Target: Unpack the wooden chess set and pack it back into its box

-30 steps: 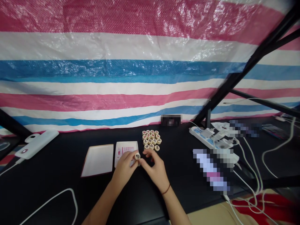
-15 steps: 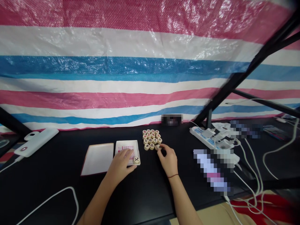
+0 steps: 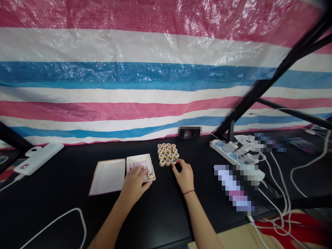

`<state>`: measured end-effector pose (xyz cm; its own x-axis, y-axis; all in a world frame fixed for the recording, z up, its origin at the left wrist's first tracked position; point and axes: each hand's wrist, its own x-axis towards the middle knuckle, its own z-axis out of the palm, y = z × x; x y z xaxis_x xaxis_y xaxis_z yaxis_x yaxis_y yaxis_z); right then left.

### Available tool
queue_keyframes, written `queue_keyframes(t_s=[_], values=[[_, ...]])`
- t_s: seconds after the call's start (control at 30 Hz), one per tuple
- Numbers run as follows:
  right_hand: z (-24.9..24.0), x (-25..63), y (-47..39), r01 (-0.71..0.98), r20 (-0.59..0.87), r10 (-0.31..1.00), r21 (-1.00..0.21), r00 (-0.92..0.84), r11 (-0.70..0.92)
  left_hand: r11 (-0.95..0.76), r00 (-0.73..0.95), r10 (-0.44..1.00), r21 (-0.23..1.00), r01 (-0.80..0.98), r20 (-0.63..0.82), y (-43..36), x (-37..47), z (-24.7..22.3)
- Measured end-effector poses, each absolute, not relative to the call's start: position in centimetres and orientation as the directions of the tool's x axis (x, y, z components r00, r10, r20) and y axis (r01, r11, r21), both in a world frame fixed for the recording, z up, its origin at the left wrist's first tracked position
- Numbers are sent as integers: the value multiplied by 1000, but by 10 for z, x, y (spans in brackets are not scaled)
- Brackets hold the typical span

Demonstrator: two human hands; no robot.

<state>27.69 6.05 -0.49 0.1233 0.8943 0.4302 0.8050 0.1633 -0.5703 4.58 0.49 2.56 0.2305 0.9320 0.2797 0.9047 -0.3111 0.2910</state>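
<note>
My right hand point(image 3: 183, 174) pinches a round Chinese chess piece point(image 3: 173, 161) between thumb and fingers. That piece sits at the right end of the nearest row of a block of Chinese chess pieces point(image 3: 166, 155), red characters at the back and black ones in front. Over a small white box point(image 3: 131, 159) rests my left hand point(image 3: 135, 180), fingers stretched into it and thumb apart by the front edge. Inside the box lie a pink-printed sheet point(image 3: 138, 165) and, in the front right corner, one black-marked chess piece point(image 3: 150, 175). My left fingers partly cover the sheet.
Left of the box lies its shallow lid point(image 3: 107, 177), white inside. A white device point(image 3: 38, 158) with a cable stands far left. To the right are a power strip point(image 3: 224, 150), tangled white cables and a blurred-out object point(image 3: 234, 190). A striped tarpaulin point(image 3: 129, 76) hangs behind the black table.
My right hand has moved slightly left, bringing its chess piece into line with the nearest row. The box has turned and shifted a little under my left hand.
</note>
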Motion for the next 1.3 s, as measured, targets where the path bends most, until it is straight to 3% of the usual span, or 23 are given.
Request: queue_keyframes(t_s=[0.17, 0.33, 0.43, 0.53, 0.7, 0.83, 0.93, 1.03, 1.17, 1.23, 1.3], values=[[-2, 277, 61, 805, 455, 884, -561, 104, 194, -322, 226, 925, 314, 893, 305, 4, 45, 23], [18, 260, 46, 782, 584, 805, -550, 108, 294, -357, 228, 899, 325, 876, 373, 6, 48, 30], [31, 237, 33, 658, 494, 865, -623, -89, 423, -354, 246, 910, 317, 880, 335, 8, 54, 38], [34, 218, 26, 599, 359, 891, -660, -279, 454, -328, 254, 929, 286, 900, 268, 8, 59, 42], [29, 210, 25, 657, 309, 898, -612, -314, 440, -300, 229, 941, 301, 905, 248, 3, 63, 46], [33, 216, 24, 577, 338, 886, -673, -316, 463, -268, 187, 955, 395, 879, 231, 3, 64, 50], [38, 219, 22, 462, 417, 848, -712, -327, 529, -253, 114, 955, 557, 791, 273, 5, 63, 51], [39, 217, 19, 414, 496, 806, -692, -323, 591, -181, 20, 975, 741, 646, 221, 6, 61, 54], [37, 217, 21, 424, 549, 783, -659, -293, 621, -134, 4, 988, 841, 524, 155, 3, 62, 58], [35, 225, 26, 486, 569, 804, -661, -170, 571, -148, -50, 979, 860, 488, 196, 3, 61, 57], [30, 240, 35, 583, 566, 821, -692, 72, 426, -139, -145, 962, 874, 467, 230, 4, 59, 55]])
